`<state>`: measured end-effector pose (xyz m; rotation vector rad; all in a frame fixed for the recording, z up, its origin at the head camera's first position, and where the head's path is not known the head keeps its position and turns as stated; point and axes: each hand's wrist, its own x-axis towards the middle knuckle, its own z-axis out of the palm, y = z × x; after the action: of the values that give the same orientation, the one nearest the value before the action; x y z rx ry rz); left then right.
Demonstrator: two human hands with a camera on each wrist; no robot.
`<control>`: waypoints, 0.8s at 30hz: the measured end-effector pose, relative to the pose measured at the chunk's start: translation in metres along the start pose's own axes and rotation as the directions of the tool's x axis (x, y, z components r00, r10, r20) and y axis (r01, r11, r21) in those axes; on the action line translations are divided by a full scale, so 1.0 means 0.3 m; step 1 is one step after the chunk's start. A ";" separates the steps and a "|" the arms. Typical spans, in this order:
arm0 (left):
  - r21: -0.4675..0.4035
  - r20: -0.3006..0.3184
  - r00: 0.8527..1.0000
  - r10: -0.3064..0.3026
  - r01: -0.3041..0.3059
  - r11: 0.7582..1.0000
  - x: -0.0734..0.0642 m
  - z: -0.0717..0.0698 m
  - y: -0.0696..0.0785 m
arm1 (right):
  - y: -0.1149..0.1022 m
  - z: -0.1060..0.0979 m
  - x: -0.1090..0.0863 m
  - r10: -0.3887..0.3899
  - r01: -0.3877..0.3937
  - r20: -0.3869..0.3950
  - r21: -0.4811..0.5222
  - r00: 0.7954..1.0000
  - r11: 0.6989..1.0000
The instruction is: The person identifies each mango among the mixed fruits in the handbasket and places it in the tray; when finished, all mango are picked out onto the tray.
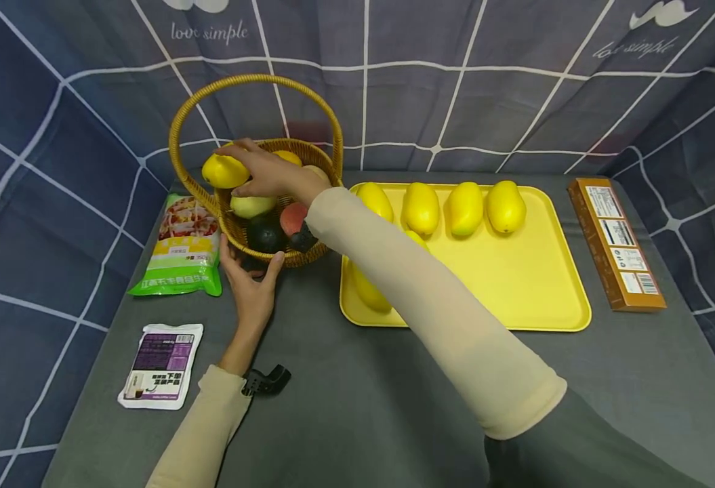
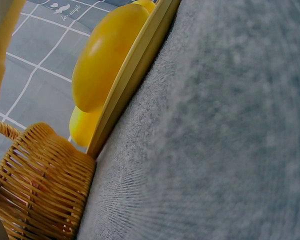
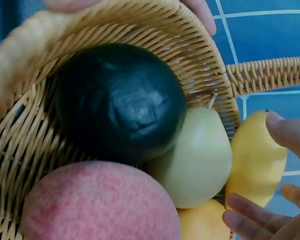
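Note:
My right hand [image 1: 266,169] reaches over the wicker basket [image 1: 235,234] and grips a yellow mango [image 1: 224,171] at its left rim. The right wrist view shows that mango [image 3: 255,160] between thumb and fingers, beside a pale green pear [image 3: 195,157]. Below it my left hand [image 1: 250,291] touches the outside of the basket's front, thumb and fingers spread. Inside lie a dark green avocado-like fruit [image 3: 120,100], a pink peach [image 3: 102,202] and another yellow fruit [image 1: 288,157]. My right forearm covers part of a yellow tray [image 1: 516,271] with several mangoes [image 1: 421,209].
A green food bag [image 1: 180,247] lies left of the basket, with a white-and-purple pouch [image 1: 160,366] nearer me. Right of the tray lies a long brown box [image 1: 616,244]. The basket's tall handle [image 1: 259,78] arches above my right hand. Curtains hang behind the grey table.

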<state>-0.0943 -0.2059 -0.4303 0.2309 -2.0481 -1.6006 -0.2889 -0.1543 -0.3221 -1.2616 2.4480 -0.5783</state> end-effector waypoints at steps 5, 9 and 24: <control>-0.002 0.011 1.000 -0.004 0.004 1.000 -0.007 0.003 -0.001 | -0.010 0.019 0.022 0.018 -0.018 0.059 -0.004 0.998 1.000; 0.001 0.015 1.000 -0.009 0.009 1.000 -0.007 0.006 0.001 | -0.006 0.025 0.030 0.005 -0.006 0.073 0.015 0.997 1.000; 0.001 -0.015 1.000 0.026 -0.026 1.000 0.003 -0.006 -0.005 | 0.009 0.032 0.066 -0.057 0.057 -0.051 0.017 0.997 0.998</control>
<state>-0.0945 -0.2081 -0.4311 0.2146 -2.0322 -1.5783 -0.2972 -0.1712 -0.3337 -1.3288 2.4483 -0.6543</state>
